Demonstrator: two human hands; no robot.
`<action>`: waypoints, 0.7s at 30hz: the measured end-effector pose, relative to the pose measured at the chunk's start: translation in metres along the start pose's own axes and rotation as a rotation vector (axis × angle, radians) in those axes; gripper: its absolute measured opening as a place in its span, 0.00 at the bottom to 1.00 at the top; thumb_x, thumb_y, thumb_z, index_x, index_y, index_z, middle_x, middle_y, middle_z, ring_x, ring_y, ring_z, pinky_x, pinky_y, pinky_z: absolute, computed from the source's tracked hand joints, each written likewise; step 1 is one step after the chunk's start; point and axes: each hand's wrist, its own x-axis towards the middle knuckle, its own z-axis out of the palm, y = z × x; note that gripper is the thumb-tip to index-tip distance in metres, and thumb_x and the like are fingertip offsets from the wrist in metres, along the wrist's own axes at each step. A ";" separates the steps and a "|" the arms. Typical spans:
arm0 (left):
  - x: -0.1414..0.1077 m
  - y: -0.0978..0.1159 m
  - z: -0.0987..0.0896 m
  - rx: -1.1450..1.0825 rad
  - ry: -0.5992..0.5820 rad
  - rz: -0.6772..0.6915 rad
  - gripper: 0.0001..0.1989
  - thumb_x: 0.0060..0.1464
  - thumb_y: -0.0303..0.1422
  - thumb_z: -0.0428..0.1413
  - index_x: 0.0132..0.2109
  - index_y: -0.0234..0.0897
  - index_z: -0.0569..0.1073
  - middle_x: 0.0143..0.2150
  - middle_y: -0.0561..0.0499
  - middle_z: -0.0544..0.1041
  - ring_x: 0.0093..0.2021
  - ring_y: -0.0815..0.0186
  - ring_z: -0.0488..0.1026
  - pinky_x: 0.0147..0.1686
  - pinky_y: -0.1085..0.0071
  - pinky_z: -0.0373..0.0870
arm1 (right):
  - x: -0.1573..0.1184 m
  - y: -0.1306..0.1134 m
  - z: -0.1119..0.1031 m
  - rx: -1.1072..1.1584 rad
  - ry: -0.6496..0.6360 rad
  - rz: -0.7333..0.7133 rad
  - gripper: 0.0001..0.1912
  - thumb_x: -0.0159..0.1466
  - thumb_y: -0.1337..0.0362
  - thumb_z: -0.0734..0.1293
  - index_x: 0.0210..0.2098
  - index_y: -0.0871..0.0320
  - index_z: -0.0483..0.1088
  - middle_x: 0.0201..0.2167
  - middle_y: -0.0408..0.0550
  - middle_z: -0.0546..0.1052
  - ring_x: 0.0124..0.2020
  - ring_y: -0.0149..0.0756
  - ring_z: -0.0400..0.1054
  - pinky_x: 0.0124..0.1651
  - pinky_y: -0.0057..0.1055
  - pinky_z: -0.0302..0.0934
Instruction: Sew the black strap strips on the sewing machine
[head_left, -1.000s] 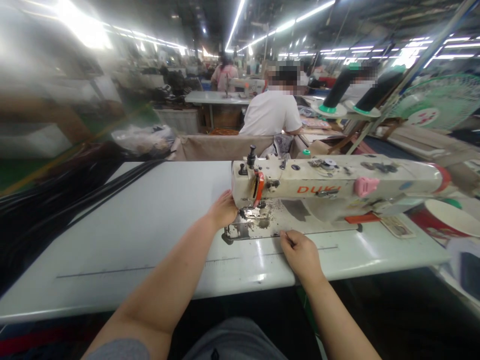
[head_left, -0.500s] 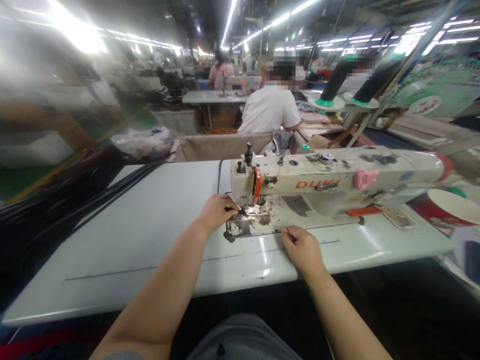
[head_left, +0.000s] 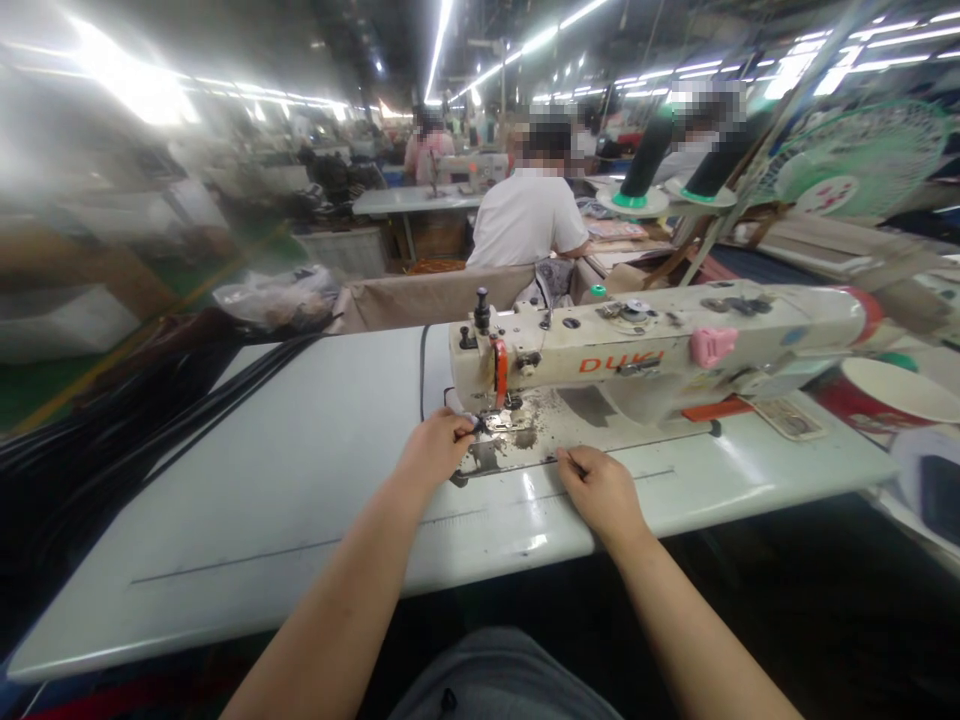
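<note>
- pinching the thin dark strip (head_left: 423, 370) between thumb and forefinger, the left hand (head_left: 435, 450) sits just beside the needle area of the sewing machine (head_left: 637, 350).
- the strip lies on the pale table (head_left: 300, 450) left of the machine head, curving from the far edge toward that hand.
- the right hand (head_left: 600, 490) is clenched at the near edge of the metal bed (head_left: 555, 425); a dark spot shows between its fingers, but whether it is something held i cannot tell.
- a bundle of long black strips (head_left: 247, 380) hangs over the table's left side.
- a pink clip-like piece (head_left: 713, 347) sits on the machine's arm.
- beyond the machine, a person in a white shirt (head_left: 525, 215) faces away, near two black thread cones (head_left: 649, 160).
</note>
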 end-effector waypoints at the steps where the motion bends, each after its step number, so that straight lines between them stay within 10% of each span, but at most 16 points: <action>1: -0.004 0.004 0.004 0.002 0.016 -0.024 0.06 0.56 0.27 0.63 0.40 0.40 0.83 0.42 0.50 0.79 0.39 0.66 0.78 0.43 0.71 0.73 | 0.000 0.000 0.000 -0.002 -0.001 -0.001 0.22 0.70 0.56 0.59 0.20 0.53 0.55 0.19 0.43 0.65 0.24 0.34 0.60 0.32 0.32 0.49; 21: -0.040 0.059 0.026 0.071 -0.046 -0.234 0.21 0.60 0.34 0.58 0.59 0.34 0.75 0.53 0.41 0.77 0.49 0.58 0.79 0.52 0.66 0.73 | -0.002 -0.003 -0.001 0.013 0.007 -0.013 0.21 0.70 0.59 0.61 0.21 0.53 0.56 0.20 0.44 0.68 0.27 0.36 0.62 0.33 0.33 0.49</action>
